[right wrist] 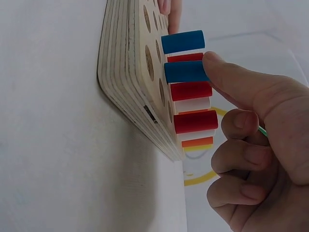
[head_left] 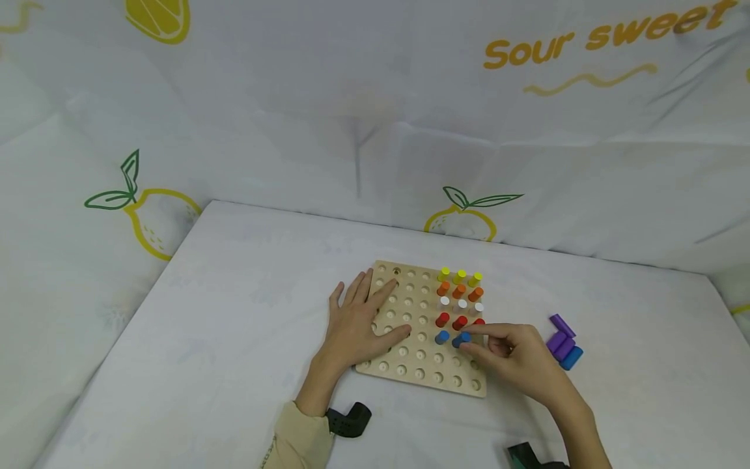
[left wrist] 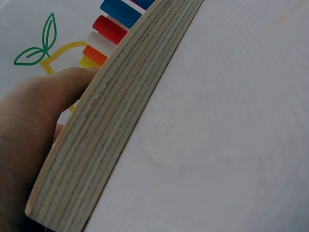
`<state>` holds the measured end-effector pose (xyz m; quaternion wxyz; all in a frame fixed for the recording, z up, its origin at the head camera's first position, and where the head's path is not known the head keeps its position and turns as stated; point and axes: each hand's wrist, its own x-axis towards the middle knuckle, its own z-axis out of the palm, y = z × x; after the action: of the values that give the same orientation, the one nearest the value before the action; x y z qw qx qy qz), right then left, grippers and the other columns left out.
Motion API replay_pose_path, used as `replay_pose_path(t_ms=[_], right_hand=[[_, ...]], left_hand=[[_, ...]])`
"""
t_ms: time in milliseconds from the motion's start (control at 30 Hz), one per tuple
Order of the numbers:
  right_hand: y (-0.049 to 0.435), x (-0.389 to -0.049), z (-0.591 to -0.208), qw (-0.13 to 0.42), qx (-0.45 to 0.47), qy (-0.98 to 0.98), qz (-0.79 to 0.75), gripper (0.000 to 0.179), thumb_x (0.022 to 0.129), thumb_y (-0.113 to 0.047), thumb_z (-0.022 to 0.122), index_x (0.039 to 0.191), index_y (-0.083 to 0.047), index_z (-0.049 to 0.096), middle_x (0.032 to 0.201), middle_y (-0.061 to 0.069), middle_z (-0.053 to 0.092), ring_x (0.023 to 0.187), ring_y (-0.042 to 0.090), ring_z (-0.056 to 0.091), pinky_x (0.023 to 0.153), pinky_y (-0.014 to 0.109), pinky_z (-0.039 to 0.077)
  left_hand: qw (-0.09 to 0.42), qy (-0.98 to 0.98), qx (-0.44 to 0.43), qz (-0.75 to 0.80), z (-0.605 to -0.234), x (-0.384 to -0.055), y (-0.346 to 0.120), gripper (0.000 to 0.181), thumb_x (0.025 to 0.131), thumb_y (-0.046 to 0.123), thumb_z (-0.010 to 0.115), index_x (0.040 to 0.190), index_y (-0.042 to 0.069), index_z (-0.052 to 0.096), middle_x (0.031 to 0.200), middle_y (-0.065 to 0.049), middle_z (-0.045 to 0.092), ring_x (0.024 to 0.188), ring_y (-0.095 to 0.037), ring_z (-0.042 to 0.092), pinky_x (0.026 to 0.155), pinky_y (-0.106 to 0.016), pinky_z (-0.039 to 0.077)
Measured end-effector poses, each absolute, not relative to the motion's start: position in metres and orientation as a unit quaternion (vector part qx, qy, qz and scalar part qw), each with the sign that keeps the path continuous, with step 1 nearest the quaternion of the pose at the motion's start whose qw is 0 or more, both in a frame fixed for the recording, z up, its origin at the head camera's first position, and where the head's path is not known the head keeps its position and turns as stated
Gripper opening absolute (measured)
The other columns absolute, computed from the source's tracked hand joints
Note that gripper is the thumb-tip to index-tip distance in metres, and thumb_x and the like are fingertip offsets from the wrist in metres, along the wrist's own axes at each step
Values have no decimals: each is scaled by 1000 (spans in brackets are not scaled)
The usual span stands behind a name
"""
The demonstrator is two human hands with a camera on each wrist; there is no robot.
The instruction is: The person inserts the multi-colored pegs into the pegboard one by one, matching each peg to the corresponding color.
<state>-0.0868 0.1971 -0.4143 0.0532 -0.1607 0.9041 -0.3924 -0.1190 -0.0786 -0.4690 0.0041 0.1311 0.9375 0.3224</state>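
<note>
A wooden pegboard (head_left: 410, 374) with rows of round holes lies on the white table. My left hand (head_left: 351, 329) rests spread on its left part; the left wrist view shows the thumb (left wrist: 72, 87) over the board's edge. At the right side my right hand (head_left: 518, 358) pinches a blue peg (head_left: 461, 339) standing in the board, the thumb (right wrist: 236, 79) at its top end. Another blue peg (head_left: 442, 337) stands just left of it. Behind are rows of red pegs (head_left: 442, 320), white pegs (head_left: 461, 304), orange pegs (head_left: 459, 291) and yellow pegs (head_left: 459, 277).
Right of the board, beyond the right hand, lie several loose purple pegs (head_left: 562, 324) and one loose blue peg (head_left: 571, 358). A white cloth (head_left: 305, 150) with lemon prints hangs behind the table. Black devices sit at the left wrist (head_left: 349, 420) and right wrist (head_left: 527, 456).
</note>
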Motion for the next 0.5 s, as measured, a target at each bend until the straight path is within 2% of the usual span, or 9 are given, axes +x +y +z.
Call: replay_pose_path(t_ms=[233, 500], right_hand=[[196, -87, -420, 78, -143, 901, -403, 19, 88, -19, 81, 105, -12, 81, 58, -13, 33, 52, -3, 30, 46, 19, 28], [195, -86, -425, 64, -154, 893, -419, 20, 88, -16, 80, 107, -9, 81, 58, -13, 34, 53, -4, 30, 46, 17, 26]], left_hand=[[6, 938, 130, 321, -470, -119, -79, 83, 84, 62, 66, 155, 22, 47, 169, -18, 27, 159, -34, 22, 124, -65, 7], [7, 939, 131, 317, -469, -120, -79, 83, 84, 63, 66, 155, 22, 47, 168, -18, 28, 159, -35, 22, 124, -65, 8]])
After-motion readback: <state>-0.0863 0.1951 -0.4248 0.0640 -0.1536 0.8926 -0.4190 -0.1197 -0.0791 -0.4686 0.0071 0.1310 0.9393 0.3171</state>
